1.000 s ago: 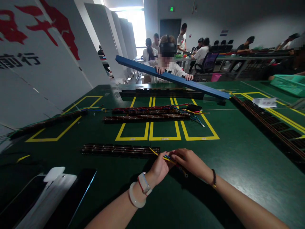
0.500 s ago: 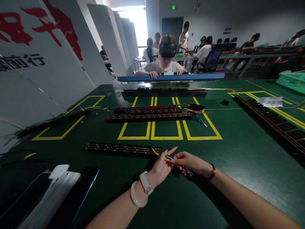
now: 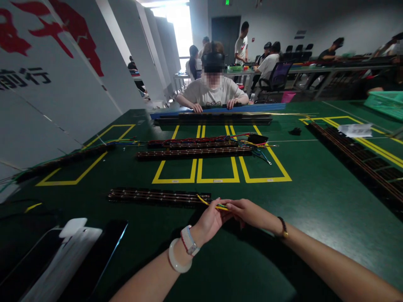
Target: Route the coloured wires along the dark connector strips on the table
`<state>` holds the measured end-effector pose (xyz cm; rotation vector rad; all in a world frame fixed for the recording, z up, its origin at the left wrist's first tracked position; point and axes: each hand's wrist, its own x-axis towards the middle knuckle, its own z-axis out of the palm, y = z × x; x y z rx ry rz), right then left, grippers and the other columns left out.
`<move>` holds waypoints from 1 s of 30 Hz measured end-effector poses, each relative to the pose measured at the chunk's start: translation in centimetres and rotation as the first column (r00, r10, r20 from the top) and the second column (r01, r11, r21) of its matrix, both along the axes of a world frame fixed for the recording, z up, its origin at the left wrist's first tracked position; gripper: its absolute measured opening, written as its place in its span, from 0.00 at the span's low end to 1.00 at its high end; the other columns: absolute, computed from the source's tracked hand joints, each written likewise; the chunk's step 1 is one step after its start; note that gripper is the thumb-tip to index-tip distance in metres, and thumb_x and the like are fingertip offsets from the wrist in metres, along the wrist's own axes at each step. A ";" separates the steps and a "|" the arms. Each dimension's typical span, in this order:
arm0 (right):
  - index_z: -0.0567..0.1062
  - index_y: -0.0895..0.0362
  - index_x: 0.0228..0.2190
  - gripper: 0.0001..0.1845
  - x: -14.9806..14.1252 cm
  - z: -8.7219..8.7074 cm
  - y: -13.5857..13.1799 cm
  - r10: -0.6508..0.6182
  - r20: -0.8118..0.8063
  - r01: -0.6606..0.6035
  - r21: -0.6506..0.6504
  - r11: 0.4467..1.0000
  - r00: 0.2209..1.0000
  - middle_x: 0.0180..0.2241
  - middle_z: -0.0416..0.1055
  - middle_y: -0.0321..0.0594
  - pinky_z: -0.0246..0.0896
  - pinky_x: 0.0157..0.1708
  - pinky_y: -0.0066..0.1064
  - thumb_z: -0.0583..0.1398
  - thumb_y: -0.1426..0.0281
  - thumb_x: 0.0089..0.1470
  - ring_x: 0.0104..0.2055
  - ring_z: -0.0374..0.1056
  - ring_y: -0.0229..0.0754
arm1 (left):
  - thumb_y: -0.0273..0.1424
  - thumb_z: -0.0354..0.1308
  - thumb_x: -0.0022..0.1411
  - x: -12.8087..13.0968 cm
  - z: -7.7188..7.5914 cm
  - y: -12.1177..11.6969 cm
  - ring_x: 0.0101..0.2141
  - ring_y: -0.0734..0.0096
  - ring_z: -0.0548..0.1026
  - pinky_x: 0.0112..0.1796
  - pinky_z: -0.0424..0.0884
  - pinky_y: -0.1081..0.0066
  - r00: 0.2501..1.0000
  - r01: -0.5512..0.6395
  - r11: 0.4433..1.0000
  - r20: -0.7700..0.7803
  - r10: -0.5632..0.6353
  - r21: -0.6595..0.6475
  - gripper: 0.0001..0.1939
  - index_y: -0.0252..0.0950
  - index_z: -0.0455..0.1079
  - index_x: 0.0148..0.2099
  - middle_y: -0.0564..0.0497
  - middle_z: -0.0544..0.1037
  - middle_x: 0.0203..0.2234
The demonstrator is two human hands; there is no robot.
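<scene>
My left hand (image 3: 211,219) and my right hand (image 3: 248,212) meet low in the middle, both pinched on a small bundle of coloured wires (image 3: 217,206). The yellow and green wire ends run from my fingers to the right end of a long dark slotted strip (image 3: 157,196) lying on the green table (image 3: 315,201) just beyond my hands. A white bangle and a watch sit on my left wrist, a dark bead bracelet on my right.
Two more wired strips (image 3: 195,150) lie across yellow-taped boxes mid-table, others at the left (image 3: 63,161) and right (image 3: 355,161). A person opposite rests both hands on a blue board (image 3: 261,108) at the far edge. White and black flat items (image 3: 69,251) lie near left. A green crate (image 3: 385,105) stands far right.
The person opposite has lowered the blue board from tilted in the air to flat on the far table edge. My left fingers have closed back onto the wires.
</scene>
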<state>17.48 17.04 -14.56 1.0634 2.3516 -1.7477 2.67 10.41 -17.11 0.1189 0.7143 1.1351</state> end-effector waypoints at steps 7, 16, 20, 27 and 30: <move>0.69 0.63 0.41 0.23 0.5 -0.8 2.2 0.027 -0.105 -0.073 -0.466 0.882 0.994 0.27 0.68 0.39 0.66 0.27 0.25 0.57 0.56 0.55 0.25 0.68 0.34 | 0.39 0.47 0.64 -0.1 1.2 -0.3 0.44 0.66 0.71 0.48 0.66 0.64 0.995 0.068 0.997 -0.068 -0.067 0.021 0.22 0.26 0.64 0.52 0.37 0.70 0.45; 0.71 0.59 0.42 0.17 0.2 0.1 -0.5 0.171 -0.030 -0.152 0.329 0.932 0.985 0.37 0.71 0.42 0.65 0.34 0.27 0.51 0.60 0.61 0.33 0.69 0.37 | 0.38 0.49 0.63 -0.2 0.2 -0.2 0.34 0.76 0.70 0.35 0.66 0.76 0.991 0.002 0.999 -0.132 -0.008 -0.046 0.19 0.30 0.67 0.50 0.42 0.71 0.42; 0.72 0.61 0.43 0.13 -0.2 -0.7 -1.4 0.143 0.161 -0.214 0.654 0.726 0.977 0.41 0.71 0.48 0.65 0.40 0.31 0.53 0.70 0.60 0.39 0.69 0.41 | 0.39 0.50 0.62 -0.1 -0.4 -0.2 0.37 0.75 0.70 0.37 0.66 0.76 0.991 0.004 1.000 -0.133 -0.005 -0.006 0.19 0.30 0.68 0.47 0.43 0.71 0.45; 0.64 0.66 0.53 0.23 -0.4 -1.1 -1.8 0.145 0.384 -0.410 0.841 0.352 0.912 0.50 0.64 0.55 0.68 0.33 0.28 0.53 0.80 0.55 0.37 0.70 0.41 | 0.40 0.52 0.61 0.1 -0.2 -0.1 0.39 0.73 0.72 0.43 0.67 0.72 0.998 0.013 0.998 -0.055 -0.016 -0.053 0.16 0.30 0.67 0.42 0.44 0.72 0.43; 0.62 0.67 0.54 0.24 -0.2 -0.9 -1.8 0.127 0.400 -0.420 0.860 0.291 0.908 0.45 0.67 0.52 0.67 0.30 0.30 0.53 0.78 0.55 0.35 0.69 0.41 | 0.39 0.55 0.60 0.1 -0.4 -0.2 0.38 0.73 0.72 0.43 0.68 0.71 0.999 0.017 0.999 -0.046 -0.019 -0.040 0.15 0.31 0.66 0.41 0.46 0.72 0.41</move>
